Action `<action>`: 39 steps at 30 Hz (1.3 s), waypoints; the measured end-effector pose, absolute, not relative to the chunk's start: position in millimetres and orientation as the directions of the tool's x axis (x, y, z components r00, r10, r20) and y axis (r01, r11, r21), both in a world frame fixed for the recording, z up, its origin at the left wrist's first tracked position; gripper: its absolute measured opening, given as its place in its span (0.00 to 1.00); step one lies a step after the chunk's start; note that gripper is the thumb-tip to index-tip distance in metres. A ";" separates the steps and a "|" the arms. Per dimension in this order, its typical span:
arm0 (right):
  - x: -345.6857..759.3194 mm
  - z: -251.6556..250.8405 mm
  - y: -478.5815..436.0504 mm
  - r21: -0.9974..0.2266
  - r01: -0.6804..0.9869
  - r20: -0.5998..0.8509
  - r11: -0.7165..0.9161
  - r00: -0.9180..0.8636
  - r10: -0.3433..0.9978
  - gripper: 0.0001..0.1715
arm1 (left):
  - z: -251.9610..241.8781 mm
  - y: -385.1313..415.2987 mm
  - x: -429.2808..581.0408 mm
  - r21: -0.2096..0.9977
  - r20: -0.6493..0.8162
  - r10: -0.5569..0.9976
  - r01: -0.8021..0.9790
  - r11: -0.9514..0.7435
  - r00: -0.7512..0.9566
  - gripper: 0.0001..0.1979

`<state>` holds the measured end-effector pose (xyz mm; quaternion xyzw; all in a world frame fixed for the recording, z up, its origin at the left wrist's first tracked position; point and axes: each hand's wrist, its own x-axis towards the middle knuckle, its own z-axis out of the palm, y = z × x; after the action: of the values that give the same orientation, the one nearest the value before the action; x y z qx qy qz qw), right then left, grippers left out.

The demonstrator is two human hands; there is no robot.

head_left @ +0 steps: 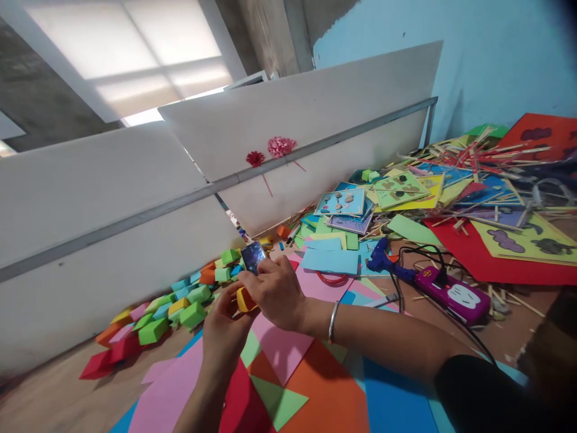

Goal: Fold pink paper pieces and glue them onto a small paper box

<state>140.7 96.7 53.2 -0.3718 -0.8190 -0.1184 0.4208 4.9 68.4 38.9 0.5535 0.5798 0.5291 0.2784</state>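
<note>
My right hand (274, 291) is curled, its fingers pinched on a small dark blue shiny card (253, 256) held upright above the table. Just below and left of it, my left hand (223, 331) is closed around a small yellow and orange folded paper piece (244, 299). The two hands touch each other over a spread of coloured paper sheets (279, 355) in pink, orange, green and blue. A silver bangle (332, 322) sits on my right wrist.
A row of folded paper cubes (180, 304) lies along the white partition (112, 240). A blue glue gun (383, 260), a purple power strip (453, 294) with black cables, craft cards (342, 203) and scattered sticks (478, 157) fill the right side. Two paper flowers (274, 150) hang on the partition.
</note>
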 end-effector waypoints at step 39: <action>152.3 67.6 91.6 0.030 0.552 0.626 0.834 -0.660 0.414 0.32 | 70.5 48.9 5.3 0.981 -0.051 0.967 -0.194 0.002 -0.250 0.29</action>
<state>152.3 91.6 67.6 -0.2669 -0.9046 -0.1094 0.3140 5.3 48.9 70.5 0.3745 0.5159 0.5990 0.4846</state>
